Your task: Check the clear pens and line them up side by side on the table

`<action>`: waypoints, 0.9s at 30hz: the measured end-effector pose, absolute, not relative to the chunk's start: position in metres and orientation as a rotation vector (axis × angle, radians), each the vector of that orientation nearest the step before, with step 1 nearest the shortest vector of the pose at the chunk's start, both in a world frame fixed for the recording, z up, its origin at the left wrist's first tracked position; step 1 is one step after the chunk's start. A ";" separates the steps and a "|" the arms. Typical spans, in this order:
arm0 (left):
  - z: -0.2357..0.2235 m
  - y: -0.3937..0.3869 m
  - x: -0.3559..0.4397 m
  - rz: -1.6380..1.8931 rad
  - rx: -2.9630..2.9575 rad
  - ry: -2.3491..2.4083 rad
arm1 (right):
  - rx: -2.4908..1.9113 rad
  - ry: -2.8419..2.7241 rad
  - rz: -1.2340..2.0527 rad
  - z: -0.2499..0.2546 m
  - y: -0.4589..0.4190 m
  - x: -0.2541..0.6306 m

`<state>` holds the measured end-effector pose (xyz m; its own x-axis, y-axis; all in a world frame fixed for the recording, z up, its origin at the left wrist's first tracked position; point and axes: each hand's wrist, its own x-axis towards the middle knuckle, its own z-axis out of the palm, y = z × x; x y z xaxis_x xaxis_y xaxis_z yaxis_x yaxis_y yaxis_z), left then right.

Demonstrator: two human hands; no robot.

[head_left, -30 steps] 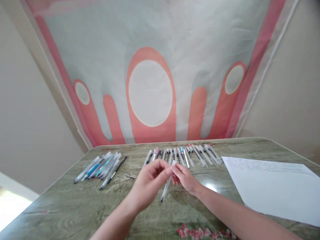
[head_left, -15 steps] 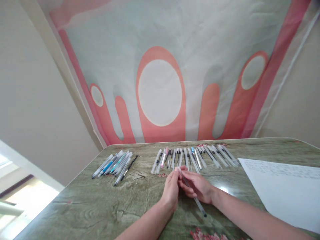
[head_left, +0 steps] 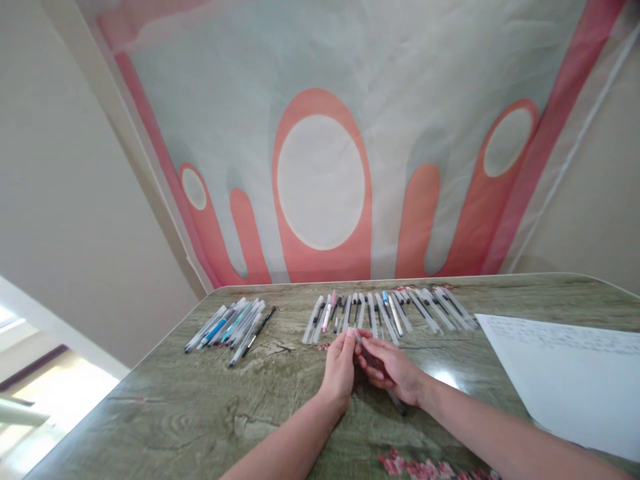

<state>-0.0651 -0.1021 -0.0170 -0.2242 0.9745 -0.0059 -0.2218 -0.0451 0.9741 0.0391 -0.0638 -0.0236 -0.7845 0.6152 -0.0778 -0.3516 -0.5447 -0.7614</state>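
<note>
Between my two hands, over the middle of the table, is a slim pen (head_left: 397,402) with a dark lower end. My left hand (head_left: 339,371) pinches its upper end between thumb and fingers. Around the barrel, the fingers of my right hand (head_left: 391,365) are closed, hiding much of the pen. It slants down to the right, its lower end sticking out below the right palm. Just beyond my fingertips lies a row of pens and separate pen parts (head_left: 347,312), mostly clear with black, a few pink, white or blue.
A bunch of pens (head_left: 227,328), some blue, lies on the left of the wood-patterned table (head_left: 175,420). A sheet of paper (head_left: 575,380) with handwriting along its top lies at the right. Behind the table rises a wall with a pink and grey covering (head_left: 320,267).
The pen's lower end sticks out less below my right hand and looks darker. Both hands stay close together in nearly the same place. The view has shifted slightly.
</note>
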 end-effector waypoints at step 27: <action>-0.015 -0.105 -0.063 1.550 0.943 1.151 | -0.542 -0.902 2.569 -0.018 -0.068 0.044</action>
<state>-0.0630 -0.1053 -0.0150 -0.2482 0.9679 0.0406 -0.2407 -0.1022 0.9652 0.0438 -0.0684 -0.0178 -0.8602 0.4536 -0.2330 -0.2082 -0.7295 -0.6515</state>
